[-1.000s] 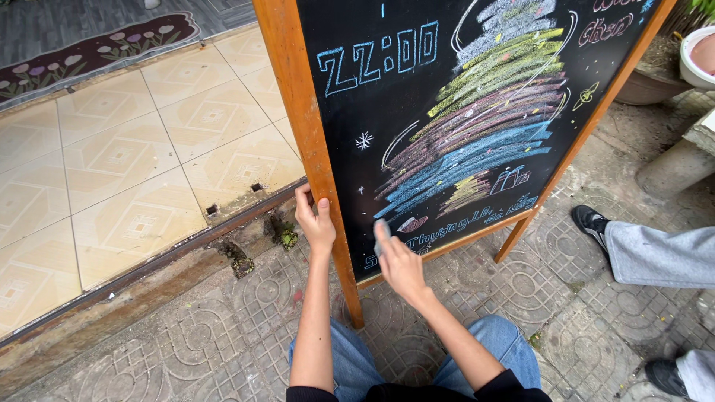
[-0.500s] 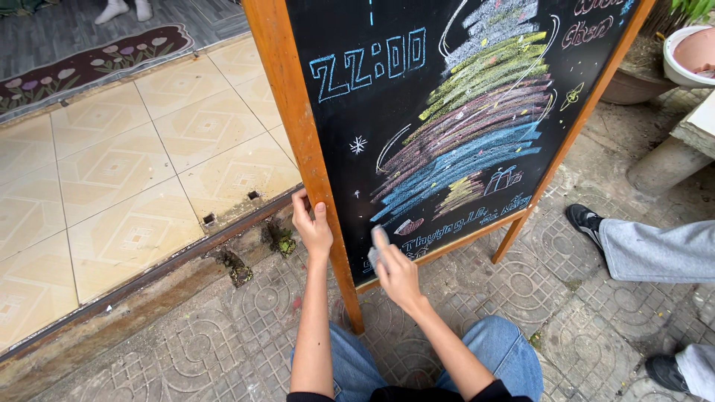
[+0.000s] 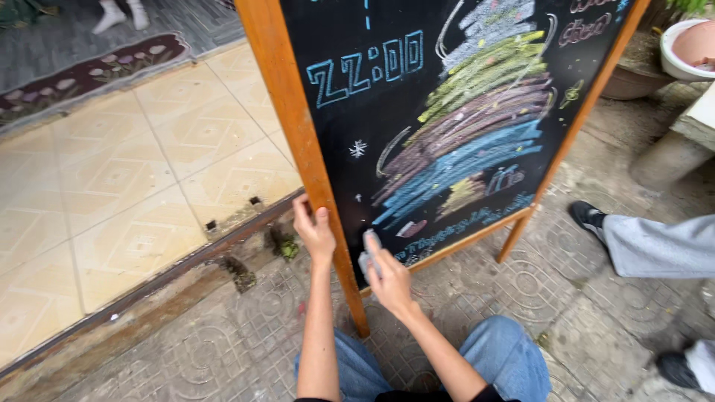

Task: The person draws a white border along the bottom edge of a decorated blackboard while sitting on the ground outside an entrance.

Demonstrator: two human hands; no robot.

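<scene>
A black chalkboard in an orange wooden frame stands on the paved ground, covered with coloured chalk strokes and drawings. My left hand grips the frame's left post near its lower end. My right hand presses a small grey-white pad or cloth against the board's bottom left corner. My knees in blue jeans show below.
Another person's leg in grey trousers with a black shoe lies at the right. Cream floor tiles and a metal door track lie to the left. A white pot and a concrete bench stand at the upper right.
My right hand has shifted slightly along the board's lower left corner with the pad. The left hand keeps its grip on the post. The view has drifted a little.
</scene>
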